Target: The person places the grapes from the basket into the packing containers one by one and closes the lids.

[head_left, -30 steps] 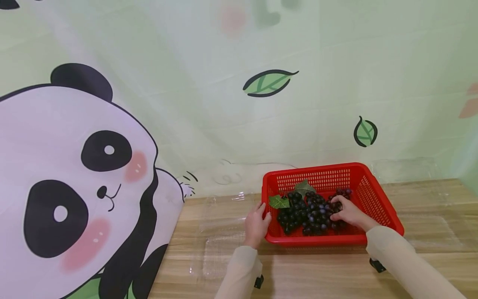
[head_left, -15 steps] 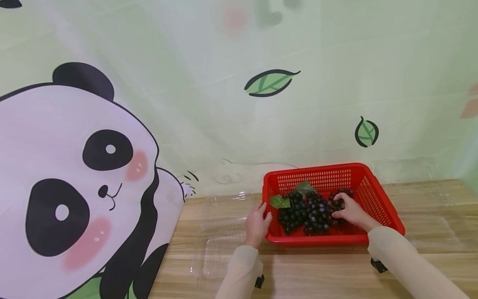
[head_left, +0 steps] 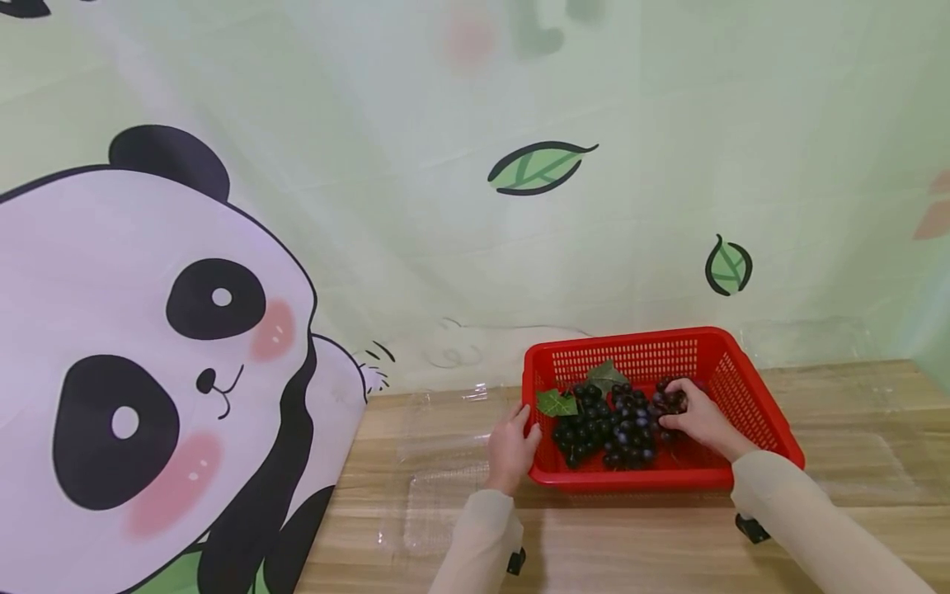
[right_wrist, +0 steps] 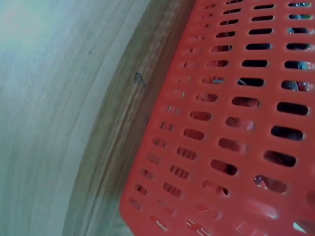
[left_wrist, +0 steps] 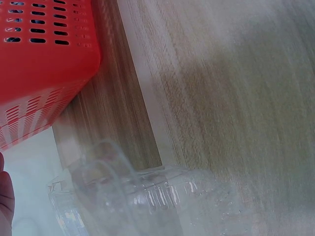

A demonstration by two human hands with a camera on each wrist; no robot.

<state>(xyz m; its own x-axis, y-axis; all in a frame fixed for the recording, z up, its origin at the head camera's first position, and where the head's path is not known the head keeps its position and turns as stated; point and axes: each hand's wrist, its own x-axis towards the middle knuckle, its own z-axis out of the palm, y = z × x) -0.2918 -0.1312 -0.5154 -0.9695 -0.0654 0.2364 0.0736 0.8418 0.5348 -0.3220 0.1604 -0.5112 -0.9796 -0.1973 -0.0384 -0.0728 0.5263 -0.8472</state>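
Note:
A red slotted basket [head_left: 753, 412] stands on the wooden table [head_left: 653, 544]. Inside lie dark grape bunches [head_left: 604, 429] with green leaves [head_left: 557, 403]. My right hand [head_left: 686, 412] reaches into the basket from the right, and its fingers curl round a smaller dark red grape bunch [head_left: 666, 399] near the back. My left hand [head_left: 519, 433] grips the basket's left wall from outside. The left wrist view has the basket's corner [left_wrist: 39, 64] and a sliver of that hand at the frame's edge. The right wrist view is filled by the basket's outer wall [right_wrist: 236, 123].
A clear plastic clamshell box [head_left: 438, 503] lies on the table left of the basket, under my left forearm, and appears as the clear box [left_wrist: 133, 196] in the left wrist view. A panda-printed backdrop [head_left: 148, 346] hangs behind and to the left.
My right hand has shifted from the basket's front right toward the back and closed its fingers on the small dark red bunch. The left hand has stayed on the basket.

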